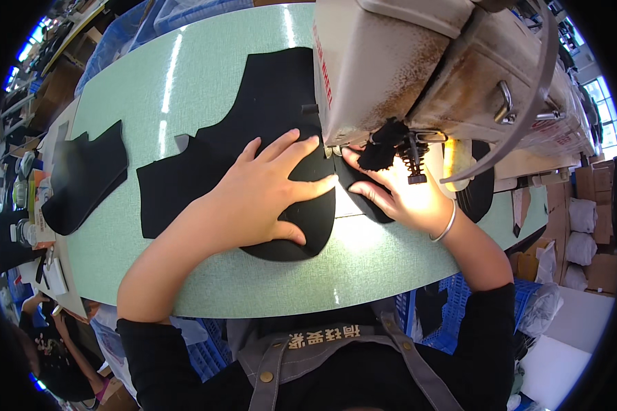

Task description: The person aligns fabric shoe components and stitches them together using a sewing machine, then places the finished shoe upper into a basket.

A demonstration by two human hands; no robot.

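My left hand (253, 198) lies flat with fingers spread on a large black fabric panel (271, 89), its forefinger and thumb toward the panel's rounded right edge. The panel rests on a pale green table (212, 284) and runs up to the presser foot (332, 151) of a sewing machine (384, 68). Close by on the right, my right hand (415, 202) wears a silver bangle. Its thumb and forefinger are apart on a smaller black piece (377, 211) beside the foot. The machine head and a fuzzy black clump (382, 147) partly hide the other fingers.
Another black cut piece (89, 175) lies at the table's left. A curved grey guard (528, 116) arches over the machine's right side. Blue crates (452, 315) stand below the front edge. Boxes (596, 205) are stacked at right; another person (62, 349) is at lower left.
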